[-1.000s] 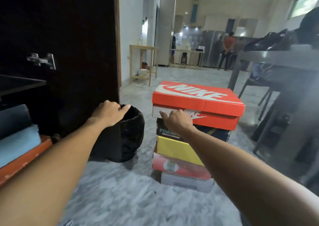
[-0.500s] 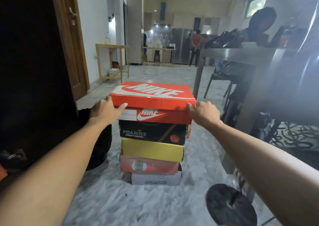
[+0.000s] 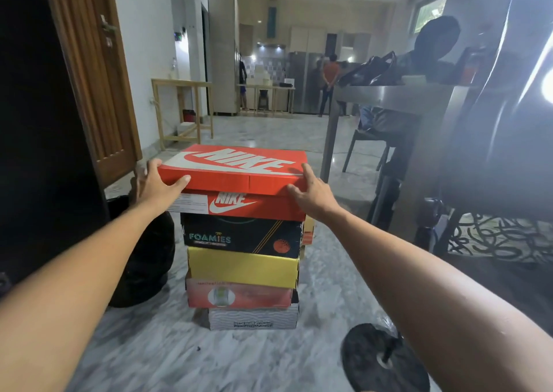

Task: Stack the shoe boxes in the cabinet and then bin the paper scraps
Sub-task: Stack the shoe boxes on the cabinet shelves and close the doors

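Several shoe boxes stand stacked on the marble floor at centre. On top is an orange Nike box (image 3: 236,164), above a black Foamies box (image 3: 239,236), a yellow box (image 3: 242,267), a reddish box (image 3: 239,296) and a white box (image 3: 254,320). My left hand (image 3: 158,183) grips the Nike box's left front corner, thumb across the lid's front. My right hand (image 3: 311,194) grips its right front corner. The dark cabinet (image 3: 36,152) fills the left edge. A black bin (image 3: 146,257) sits between the cabinet and the stack. No paper scraps are visible.
A wooden door (image 3: 95,77) stands behind the cabinet. A steel table (image 3: 389,98) with a seated person behind it is close on the right. A round black base (image 3: 380,358) lies on the floor at lower right. Open floor stretches behind the stack.
My left hand left the bin's rim and took the Nike box's left corner. My right hand shifted from the front to the right corner. The view turned right, away from the cabinet shelves.
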